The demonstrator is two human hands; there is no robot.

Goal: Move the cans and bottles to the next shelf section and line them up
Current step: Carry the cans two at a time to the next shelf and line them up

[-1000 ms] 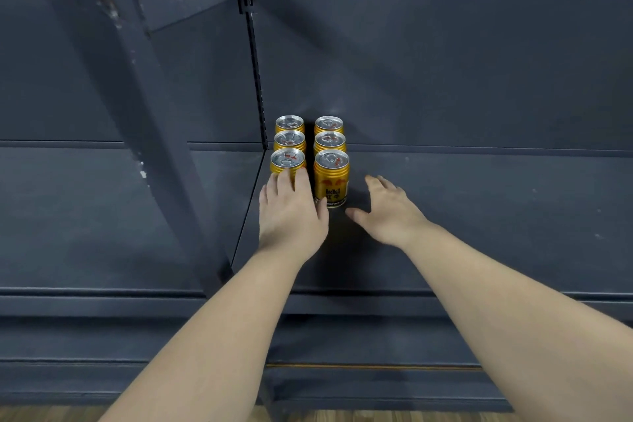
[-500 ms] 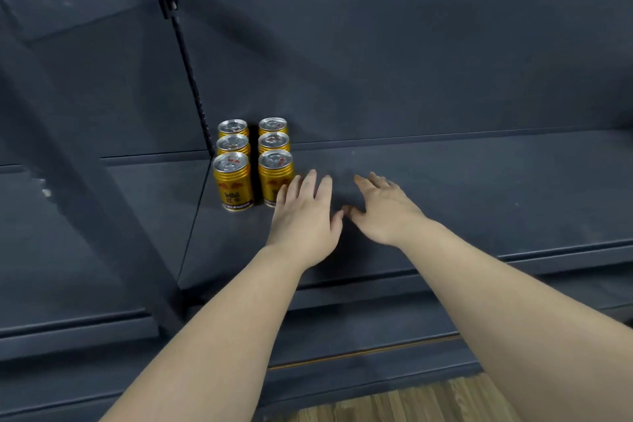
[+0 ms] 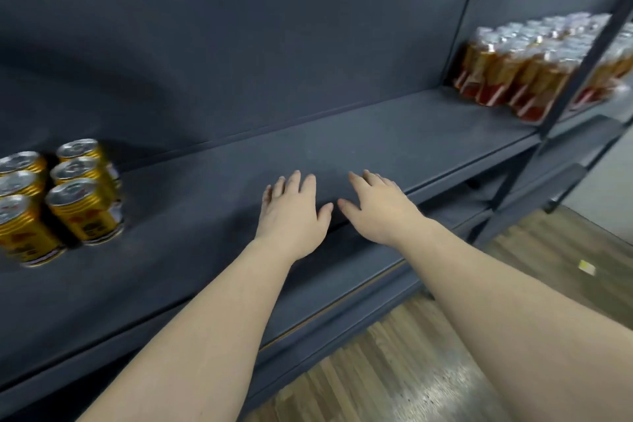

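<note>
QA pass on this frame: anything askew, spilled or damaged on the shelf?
Nothing serious. The gold cans stand in two neat rows, none tipped; the wrapped packs sit together. Only oddity: a small yellow scrap on the wooden floor at right.

All you really get of the person is two arms filling the bottom of the shot, the left forearm (image 3: 212, 329) and the right forearm (image 3: 513, 301), both bare skin from the frame edge right up to the wrists. The left hand (image 3: 293, 216) and right hand (image 3: 380, 212) are bare too; you only see the backs of them, smooth, with fairly short fingers rounded at the tips. The wide lens makes the forearms look huge and the hands small, and the fingertips are too soft to make out the nails.
</note>
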